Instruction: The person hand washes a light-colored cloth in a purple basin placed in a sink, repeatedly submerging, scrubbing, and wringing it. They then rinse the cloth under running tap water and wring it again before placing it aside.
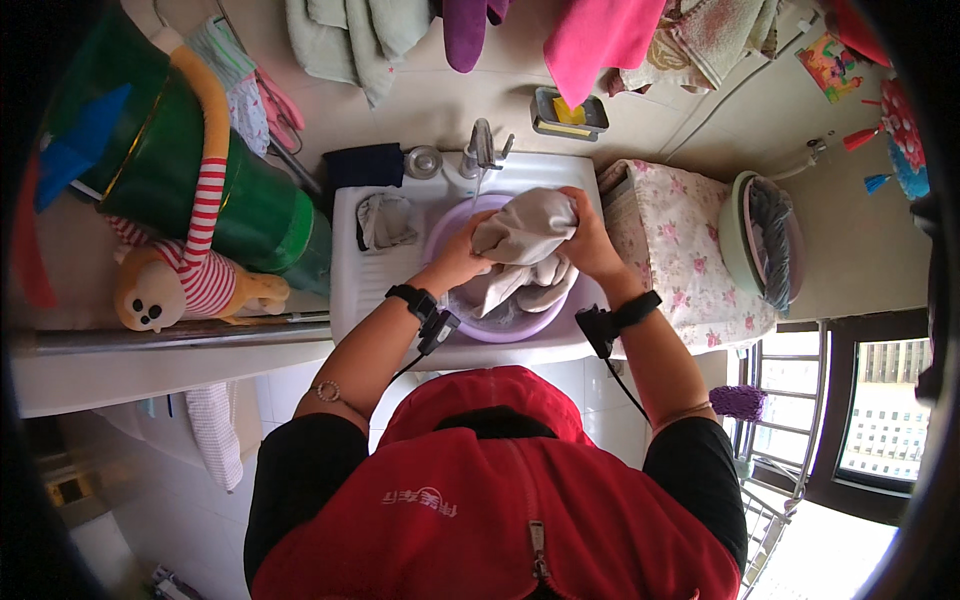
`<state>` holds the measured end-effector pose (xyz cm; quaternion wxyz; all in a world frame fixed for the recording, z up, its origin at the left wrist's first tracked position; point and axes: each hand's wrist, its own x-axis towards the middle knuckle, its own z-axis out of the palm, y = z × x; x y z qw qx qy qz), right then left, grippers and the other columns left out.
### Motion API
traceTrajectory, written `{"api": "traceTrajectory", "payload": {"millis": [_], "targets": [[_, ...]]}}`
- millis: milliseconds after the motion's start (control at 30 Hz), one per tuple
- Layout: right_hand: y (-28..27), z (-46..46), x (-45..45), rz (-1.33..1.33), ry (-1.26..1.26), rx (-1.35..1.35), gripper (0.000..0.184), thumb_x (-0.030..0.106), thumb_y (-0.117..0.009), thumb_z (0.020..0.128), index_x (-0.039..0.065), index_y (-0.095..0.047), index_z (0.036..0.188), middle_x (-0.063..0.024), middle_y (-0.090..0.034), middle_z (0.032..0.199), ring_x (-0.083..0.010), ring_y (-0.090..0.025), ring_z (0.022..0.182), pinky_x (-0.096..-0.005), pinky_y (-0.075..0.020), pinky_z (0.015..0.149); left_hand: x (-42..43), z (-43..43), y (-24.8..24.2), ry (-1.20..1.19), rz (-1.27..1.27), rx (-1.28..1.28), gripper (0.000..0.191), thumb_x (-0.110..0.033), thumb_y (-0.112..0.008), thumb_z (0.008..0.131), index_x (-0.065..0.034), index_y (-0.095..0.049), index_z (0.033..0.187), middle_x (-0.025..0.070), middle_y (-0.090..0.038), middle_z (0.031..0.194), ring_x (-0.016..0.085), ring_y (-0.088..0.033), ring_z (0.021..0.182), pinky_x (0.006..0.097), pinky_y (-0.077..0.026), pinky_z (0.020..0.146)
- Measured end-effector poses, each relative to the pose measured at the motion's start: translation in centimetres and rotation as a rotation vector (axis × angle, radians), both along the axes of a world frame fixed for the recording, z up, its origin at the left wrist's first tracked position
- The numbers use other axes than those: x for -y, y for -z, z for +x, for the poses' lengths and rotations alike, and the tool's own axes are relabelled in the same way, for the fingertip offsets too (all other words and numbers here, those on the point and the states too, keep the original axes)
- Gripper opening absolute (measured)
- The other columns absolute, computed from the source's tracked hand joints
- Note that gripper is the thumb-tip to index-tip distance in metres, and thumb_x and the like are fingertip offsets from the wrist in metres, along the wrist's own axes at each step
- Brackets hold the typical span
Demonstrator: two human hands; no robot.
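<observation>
A wet light-grey cloth (529,225) is held up between my two hands, its lower folds hanging into a lilac plastic basin (501,334) of sudsy water. My left hand (466,251) grips the cloth's left side, and my right hand (591,234) grips its right side. The basin rests in a white ceramic sink (346,300). Behind it a metal faucet (482,146) runs a thin stream of water by my left hand. Another crumpled greyish cloth (388,221) lies on the ribbed drainboard at the left.
A folded dark cloth (364,166) and a round metal drain strainer (423,162) sit along the sink's back left. A soap dish (569,116) is on the wall. At right stands a floral-covered appliance or cabinet (675,247) beside upright basins (739,232). A plush monkey (202,285) is at left.
</observation>
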<state>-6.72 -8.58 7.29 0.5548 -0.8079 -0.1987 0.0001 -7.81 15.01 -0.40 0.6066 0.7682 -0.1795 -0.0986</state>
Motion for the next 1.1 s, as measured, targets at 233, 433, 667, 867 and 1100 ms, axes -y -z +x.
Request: {"api": "traceTrajectory", "payload": {"millis": [233, 433, 667, 867, 1100], "targets": [[10.3, -4.9, 4.3, -0.879, 0.253, -0.029, 0.075, -0.003, -0.054, 0.077, 0.035, -0.04, 0.14, -0.0169, -0.054, 0.113, -0.0363, -0.055, 0.104, -0.0468, -0.0455, 0.09, 0.7, -1.4, 5.4, 0.061, 0.705, 0.004, 0.12, -0.024, -0.087, 0.056, -0.0323, -0.012, 0.15, 0.0311, -0.013, 0.149, 0.059, -0.012, 0.133, 0.0588, -0.024, 0.108], [14.0, -8.8, 3.9, -1.306, -0.188, 0.016, 0.079, 0.037, -0.074, 0.073, 0.044, -0.033, 0.141, -0.0155, -0.011, 0.155, -0.0416, -0.038, 0.126, -0.0584, -0.0377, 0.096, 1.1, -3.2, 9.3, 0.313, 0.893, -0.074, 0.118, -0.029, -0.086, 0.057, -0.0414, -0.013, 0.148, 0.0264, 0.009, 0.153, 0.064, 0.0, 0.132, 0.063, -0.033, 0.102], [19.5, -8.0, 1.6, -1.321, -0.287, -0.05, 0.067, 0.053, -0.071, 0.071, 0.04, -0.047, 0.133, -0.0114, -0.018, 0.154, -0.0411, -0.035, 0.129, -0.0654, -0.0315, 0.097, 2.4, -2.7, 13.3, 0.411, 1.013, -0.23, 0.106, -0.028, -0.083, 0.058, -0.0419, -0.024, 0.146, 0.0245, 0.004, 0.154, 0.065, -0.005, 0.131, 0.0637, -0.021, 0.108], [24.5, -5.9, -0.1, -1.307, -0.359, -0.135, 0.06, 0.052, -0.072, 0.069, 0.036, -0.056, 0.124, -0.0107, -0.038, 0.142, -0.0361, -0.038, 0.127, -0.0618, -0.037, 0.092, 2.1, -2.1, 16.3, 0.431, 0.999, -0.154, 0.104, -0.017, -0.08, 0.058, -0.0334, -0.028, 0.146, 0.0237, 0.003, 0.154, 0.051, -0.017, 0.137, 0.0574, -0.023, 0.11], [29.0, -4.7, -0.5, -1.175, -0.376, -0.273, 0.031, 0.037, -0.06, 0.084, 0.031, -0.064, 0.114, -0.0106, -0.052, 0.121, -0.0317, -0.055, 0.109, -0.0436, -0.0483, 0.087, 2.3, -1.7, 19.1, 0.447, 0.983, -0.223, 0.103, -0.014, -0.078, 0.06, -0.0335, -0.025, 0.146, 0.0249, -0.019, 0.148, 0.053, -0.033, 0.126, 0.0527, -0.038, 0.102]]}}
